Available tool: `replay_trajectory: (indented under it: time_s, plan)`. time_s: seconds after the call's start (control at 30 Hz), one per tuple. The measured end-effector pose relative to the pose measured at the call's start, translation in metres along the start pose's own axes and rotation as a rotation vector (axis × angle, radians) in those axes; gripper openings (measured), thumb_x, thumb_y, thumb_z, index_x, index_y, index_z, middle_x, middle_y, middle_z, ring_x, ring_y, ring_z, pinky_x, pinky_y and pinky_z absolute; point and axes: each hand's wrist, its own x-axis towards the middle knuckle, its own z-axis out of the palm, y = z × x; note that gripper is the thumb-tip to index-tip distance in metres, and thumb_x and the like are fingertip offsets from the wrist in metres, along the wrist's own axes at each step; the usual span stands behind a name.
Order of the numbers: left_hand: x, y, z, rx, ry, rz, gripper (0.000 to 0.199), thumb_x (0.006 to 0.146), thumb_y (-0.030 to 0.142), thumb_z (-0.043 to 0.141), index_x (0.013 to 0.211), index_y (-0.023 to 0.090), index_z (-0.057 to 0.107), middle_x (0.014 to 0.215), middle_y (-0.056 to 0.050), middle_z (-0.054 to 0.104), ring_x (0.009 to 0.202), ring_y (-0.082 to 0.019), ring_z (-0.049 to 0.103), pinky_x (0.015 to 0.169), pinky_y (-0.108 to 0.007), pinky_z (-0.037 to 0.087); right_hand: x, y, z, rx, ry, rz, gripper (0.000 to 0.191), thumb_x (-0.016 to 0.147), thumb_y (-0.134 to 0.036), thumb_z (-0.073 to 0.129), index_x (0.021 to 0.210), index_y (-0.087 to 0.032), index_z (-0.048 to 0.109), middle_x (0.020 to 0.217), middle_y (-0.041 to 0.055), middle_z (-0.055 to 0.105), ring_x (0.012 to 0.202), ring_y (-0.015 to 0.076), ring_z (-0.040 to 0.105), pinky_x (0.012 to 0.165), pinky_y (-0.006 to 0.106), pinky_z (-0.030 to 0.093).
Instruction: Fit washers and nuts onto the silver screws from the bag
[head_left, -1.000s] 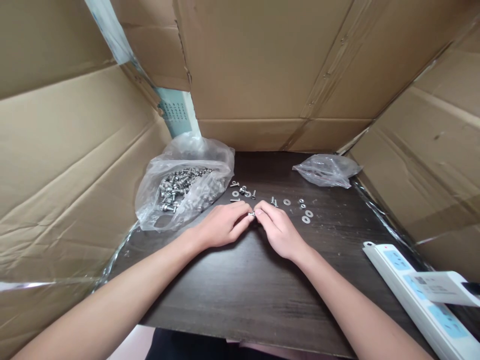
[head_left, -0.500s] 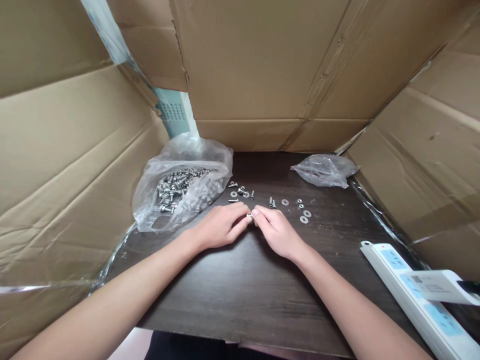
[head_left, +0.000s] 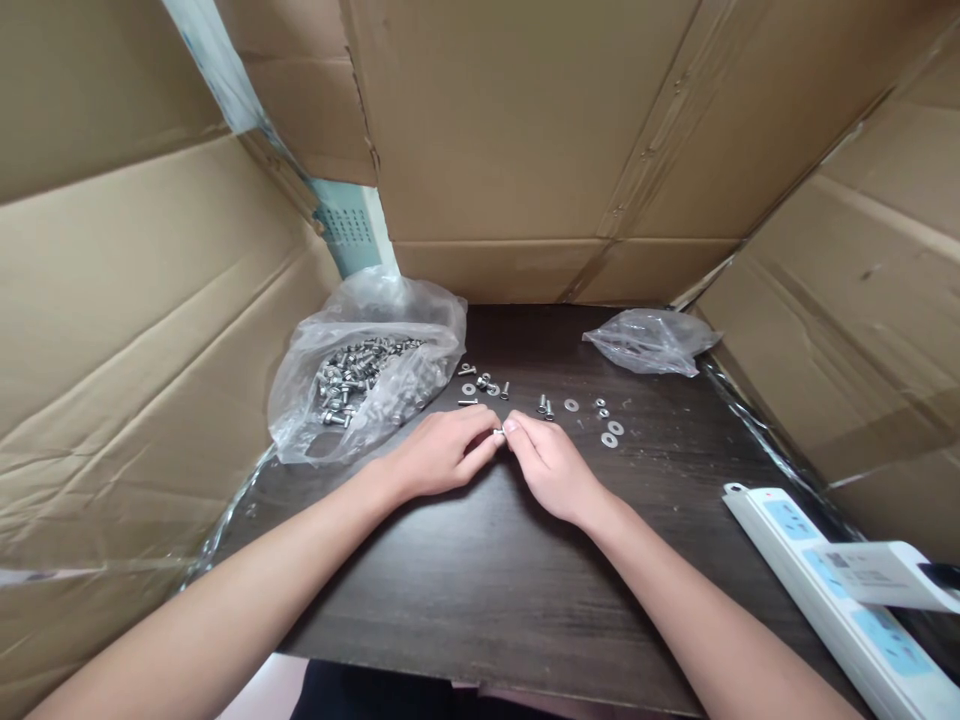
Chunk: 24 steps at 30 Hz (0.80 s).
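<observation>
My left hand (head_left: 450,450) and my right hand (head_left: 551,460) meet above the middle of the dark table, fingertips nearly touching. Between them is a small silver bolt (head_left: 499,432), pinched by the fingers of both hands; its ends are mostly covered, and whether a nut or washer sits on it cannot be made out. Just beyond the fingers lie loose bolts (head_left: 505,391) and flat washers (head_left: 493,390). To the right of them are two more bolts (head_left: 550,410), a washer (head_left: 571,405), small nuts (head_left: 604,412) and two washers (head_left: 609,440).
An open clear plastic bag (head_left: 300,400) full of bolts stands at the back left. A second, flatter plastic bag (head_left: 649,342) lies at the back right. On the right is a white power strip (head_left: 810,590) with a plug in it. Cardboard walls (head_left: 525,130) enclose the table (head_left: 465,590).
Both hands stay in almost the same place, with the bolt still between the fingertips. Only a very slight shift of the view shows.
</observation>
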Motion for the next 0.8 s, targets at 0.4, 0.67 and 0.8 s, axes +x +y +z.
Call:
replay_trajectory:
  time_s: [0.4,0.67,0.8]
  plan:
    - [0.0,0.0,-0.001,-0.032,0.016,0.015,0.027,0.106,0.034,0.042,0.091,0.018,0.056,0.086,-0.004,0.062,0.077,-0.017,0.056,0.072,-0.03,0.042,0.001,-0.004,-0.005,0.069,-0.057,0.05,0.036,0.105,-0.038,0.033,0.074,-0.021,0.039,0.073,0.0004,0.051,0.069,0.0157,0.046,0.068,0.03,0.034]
    - [0.001,0.001,-0.002,-0.041,0.035,-0.001,0.025,0.105,0.035,0.043,0.092,0.018,0.057,0.085,-0.003,0.061,0.074,-0.016,0.054,0.069,-0.03,0.04,0.0,-0.006,-0.012,0.137,-0.005,0.065,0.031,0.104,-0.035,0.037,0.077,-0.021,0.043,0.073,-0.0006,0.051,0.071,0.0155,0.048,0.069,0.03,0.036]
    - [0.0,0.001,-0.001,-0.024,0.035,-0.008,0.026,0.105,0.035,0.043,0.091,0.018,0.056,0.086,-0.003,0.061,0.073,-0.016,0.054,0.068,-0.03,0.04,-0.001,-0.008,-0.011,0.108,0.001,0.047,0.023,0.103,-0.035,0.04,0.085,-0.021,0.045,0.078,-0.0007,0.053,0.073,0.0158,0.048,0.07,0.029,0.036]
